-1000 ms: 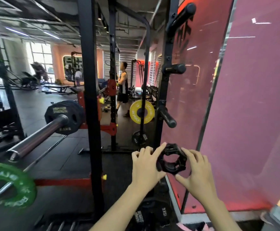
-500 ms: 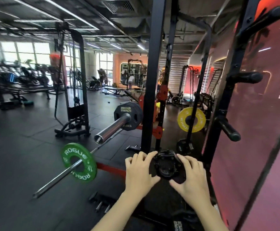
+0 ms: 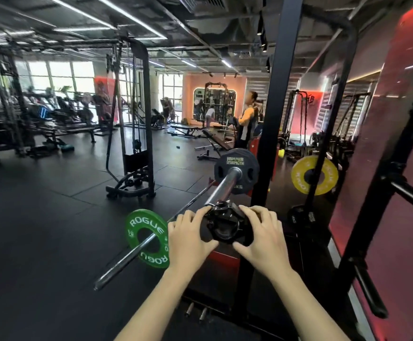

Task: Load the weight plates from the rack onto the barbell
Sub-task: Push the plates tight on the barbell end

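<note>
A small black weight plate [image 3: 225, 223] is held between my left hand [image 3: 189, 236] and my right hand [image 3: 259, 233], face toward me, right at the tip of the steel barbell sleeve [image 3: 222, 187]. Further along that sleeve sits a black Hammer Strength plate [image 3: 247, 161]. The sleeve's end touches or meets the small plate's top edge; I cannot tell whether it has entered the hole. A second bar [image 3: 136, 252] lies low to the left carrying a green Rogue plate [image 3: 147, 238].
The black rack upright [image 3: 274, 119] stands just behind my hands. Storage pegs [image 3: 412, 195] stick out of the rack post on the right, beside a red wall. A yellow plate [image 3: 315, 174] hangs further back. A person [image 3: 247, 119] stands beyond the barbell. Cable machine [image 3: 134, 143] at left.
My view swung left from the red wall and pegs toward the gym floor. Both hands carried the small black plate from the rack side up to the barbell sleeve's end.
</note>
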Action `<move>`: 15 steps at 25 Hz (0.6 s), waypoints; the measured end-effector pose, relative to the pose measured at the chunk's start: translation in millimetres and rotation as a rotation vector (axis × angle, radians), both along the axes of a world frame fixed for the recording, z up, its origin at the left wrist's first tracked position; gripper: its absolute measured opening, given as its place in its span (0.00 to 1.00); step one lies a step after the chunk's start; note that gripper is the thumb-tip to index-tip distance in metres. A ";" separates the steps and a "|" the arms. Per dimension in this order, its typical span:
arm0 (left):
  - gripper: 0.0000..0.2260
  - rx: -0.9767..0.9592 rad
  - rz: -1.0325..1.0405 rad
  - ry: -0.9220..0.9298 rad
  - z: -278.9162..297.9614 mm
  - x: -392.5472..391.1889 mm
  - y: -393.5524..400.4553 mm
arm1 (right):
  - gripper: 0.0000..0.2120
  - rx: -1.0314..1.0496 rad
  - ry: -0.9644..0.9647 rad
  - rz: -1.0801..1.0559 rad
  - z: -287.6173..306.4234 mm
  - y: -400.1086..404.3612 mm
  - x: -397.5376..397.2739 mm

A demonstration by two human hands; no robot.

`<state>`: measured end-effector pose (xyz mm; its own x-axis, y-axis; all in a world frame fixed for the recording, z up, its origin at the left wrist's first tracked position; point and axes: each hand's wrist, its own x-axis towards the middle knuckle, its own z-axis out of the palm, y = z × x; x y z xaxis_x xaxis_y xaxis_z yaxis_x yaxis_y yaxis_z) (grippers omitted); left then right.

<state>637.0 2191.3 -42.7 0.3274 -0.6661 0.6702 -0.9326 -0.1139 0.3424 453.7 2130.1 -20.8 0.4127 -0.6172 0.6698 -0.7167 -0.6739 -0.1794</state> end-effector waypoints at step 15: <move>0.38 0.086 -0.252 0.139 -21.3 76.5 -56.0 | 0.40 0.059 0.050 -0.259 -21.1 -21.8 83.5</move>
<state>713.4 2135.3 -64.0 0.2290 -0.7902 0.5685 -0.8801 0.0814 0.4677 537.2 2108.3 -41.9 0.2676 -0.7438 0.6125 -0.8728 -0.4564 -0.1730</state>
